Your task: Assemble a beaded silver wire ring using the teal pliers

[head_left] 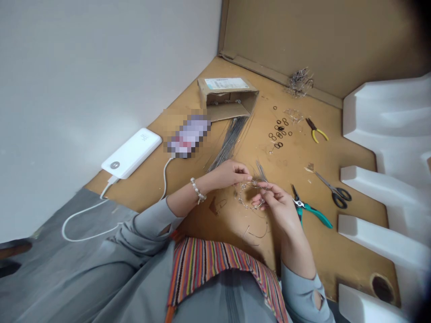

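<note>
Between my hands is a thin wire ring with clear beads (246, 207), held just above the brown table. My left hand (232, 173) pinches the ring's upper left side, near a bead at the top. On the right, my right hand (274, 201) has its fingers closed on the other side of the ring. Loose wire ends show by the right fingertips; their exact course is too fine to make out. Close to my right hand lie teal-handled pliers (308, 207). A bundle of grey wires (230, 141) lies beyond my left hand.
An open cardboard box (229, 98) stands at the back. Small black rings (280, 128), yellow-handled pliers (316, 130) and scissors (333, 189) lie to the right. White foam packing (362, 179) lines the right edge. A power bank (132, 152) is cabled to a blurred phone (188, 136).
</note>
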Action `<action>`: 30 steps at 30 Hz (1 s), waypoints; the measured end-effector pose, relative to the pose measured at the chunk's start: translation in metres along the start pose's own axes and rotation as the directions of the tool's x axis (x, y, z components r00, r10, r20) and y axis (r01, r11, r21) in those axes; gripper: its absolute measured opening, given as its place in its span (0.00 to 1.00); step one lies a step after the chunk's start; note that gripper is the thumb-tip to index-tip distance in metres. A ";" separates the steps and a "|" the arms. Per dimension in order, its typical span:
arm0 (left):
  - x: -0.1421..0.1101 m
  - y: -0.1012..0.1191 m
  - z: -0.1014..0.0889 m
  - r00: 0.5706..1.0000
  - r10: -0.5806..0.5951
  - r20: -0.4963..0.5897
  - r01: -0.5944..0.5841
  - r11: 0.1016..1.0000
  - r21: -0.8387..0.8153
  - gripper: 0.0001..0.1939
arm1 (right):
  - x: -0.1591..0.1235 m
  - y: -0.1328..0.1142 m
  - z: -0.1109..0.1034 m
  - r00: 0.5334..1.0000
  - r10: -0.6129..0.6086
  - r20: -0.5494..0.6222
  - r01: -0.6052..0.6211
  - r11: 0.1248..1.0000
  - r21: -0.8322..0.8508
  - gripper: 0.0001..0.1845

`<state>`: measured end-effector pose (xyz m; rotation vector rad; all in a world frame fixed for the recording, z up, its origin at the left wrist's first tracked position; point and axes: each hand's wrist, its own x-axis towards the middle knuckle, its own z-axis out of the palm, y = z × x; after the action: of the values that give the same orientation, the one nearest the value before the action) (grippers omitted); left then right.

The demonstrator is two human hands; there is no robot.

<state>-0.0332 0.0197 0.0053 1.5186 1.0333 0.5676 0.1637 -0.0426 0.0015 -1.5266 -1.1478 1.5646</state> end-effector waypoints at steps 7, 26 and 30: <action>0.000 0.000 0.001 1.000 0.001 0.001 -0.001 1.000 -0.018 0.11 | 0.000 0.000 0.001 1.000 -0.019 -0.009 0.019 0.999 -0.029 0.21; -0.001 0.000 0.002 1.000 -0.001 0.000 0.001 1.000 -0.004 0.11 | 0.000 0.000 0.003 1.000 -0.018 -0.015 0.018 1.000 -0.019 0.21; -0.001 0.001 0.001 1.000 -0.007 0.002 0.007 1.000 -0.001 0.11 | 0.000 0.001 0.002 1.000 -0.014 -0.004 0.013 1.000 -0.024 0.20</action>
<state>-0.0324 0.0179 0.0064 1.5143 1.0363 0.5611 0.1618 -0.0432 0.0008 -1.5337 -1.1758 1.5433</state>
